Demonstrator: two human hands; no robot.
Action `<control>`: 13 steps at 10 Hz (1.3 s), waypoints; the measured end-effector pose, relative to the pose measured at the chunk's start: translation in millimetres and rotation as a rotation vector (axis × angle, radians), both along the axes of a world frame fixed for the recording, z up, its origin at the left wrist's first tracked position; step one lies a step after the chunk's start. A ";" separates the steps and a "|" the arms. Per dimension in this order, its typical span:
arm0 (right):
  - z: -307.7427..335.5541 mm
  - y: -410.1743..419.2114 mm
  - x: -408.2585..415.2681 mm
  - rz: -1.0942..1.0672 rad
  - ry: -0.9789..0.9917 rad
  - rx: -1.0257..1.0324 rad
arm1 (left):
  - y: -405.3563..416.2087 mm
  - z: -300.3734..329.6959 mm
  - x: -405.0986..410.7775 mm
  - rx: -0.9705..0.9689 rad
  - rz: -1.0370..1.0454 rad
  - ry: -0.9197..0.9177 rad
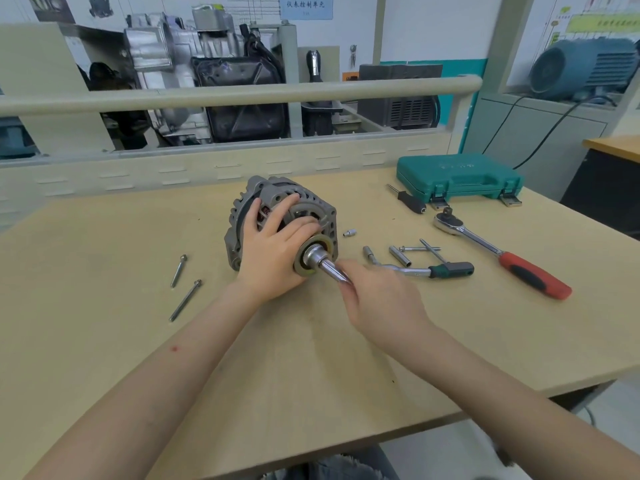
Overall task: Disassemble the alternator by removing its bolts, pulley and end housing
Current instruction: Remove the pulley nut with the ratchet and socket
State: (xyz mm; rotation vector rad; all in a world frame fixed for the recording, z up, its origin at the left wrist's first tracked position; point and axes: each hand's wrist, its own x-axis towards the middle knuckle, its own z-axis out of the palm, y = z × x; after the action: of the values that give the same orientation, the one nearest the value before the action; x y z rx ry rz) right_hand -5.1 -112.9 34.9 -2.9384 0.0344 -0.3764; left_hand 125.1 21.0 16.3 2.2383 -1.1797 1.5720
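Room: a workshop; a cut-away engine and gearbox display (pixel 194 74) stands behind the bench rail, posters hang on the wall, and a blue-grey electric motor (pixel 585 67) sits on a grey cabinet at the far right.
Bench: a pale wood-grain bench (pixel 104 341) with a beige back panel and a round rail (pixel 242 93) across its rear edge.
Tool case: a closed green tool case (pixel 459 176) lies at the back right of the bench, latches facing the person.
Alternator: the grey alternator (pixel 301 206) lies on its side near the bench's middle, its pulley (pixel 323 242) turned toward the person.
Left hand: the left hand (pixel 273 251) is laid over the alternator housing, fingers (pixel 277 213) spread and pressing on the casing.
Right hand: the right hand (pixel 377 299) holds a chrome socket tool (pixel 323 263) seated on the pulley's centre; its fingers are curled round the shaft.
Ratchet: a red-handled ratchet (pixel 498 252) lies diagonally on the right.
Green-grip driver: a green-grip driver (pixel 433 271) lies just right of the right hand, with small sockets and a thin bar (pixel 429 250) beside it.
Black driver: a black-handled driver (pixel 408 199) lies in front of the case.
Bolts: two long bolts (pixel 185 299) lie left of the alternator, well apart from it.
Small bit: a small bit (pixel 349 232) lies just right of the housing.
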 end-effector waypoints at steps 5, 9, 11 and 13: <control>11.2 -6.8 8.8 0.070 0.149 0.057 | -0.6 0.6 -0.9 -0.018 0.001 0.003; -4.5 -1.9 -28.8 0.252 0.159 2.590 | -0.1 0.2 -0.2 -0.019 -0.011 -0.015; -28.8 12.1 -24.8 -0.160 0.127 1.592 | 0.3 1.4 -4.1 -0.008 -0.005 0.012; -20.2 -12.3 -31.2 -0.141 0.283 2.173 | 0.4 3.1 -5.0 0.006 -0.002 0.021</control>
State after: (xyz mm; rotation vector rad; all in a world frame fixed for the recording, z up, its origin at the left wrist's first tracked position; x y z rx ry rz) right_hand -36.3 -125.2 14.7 -0.7962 0.3796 0.1254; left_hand 120.1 21.4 19.4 2.2514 -1.1819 1.5424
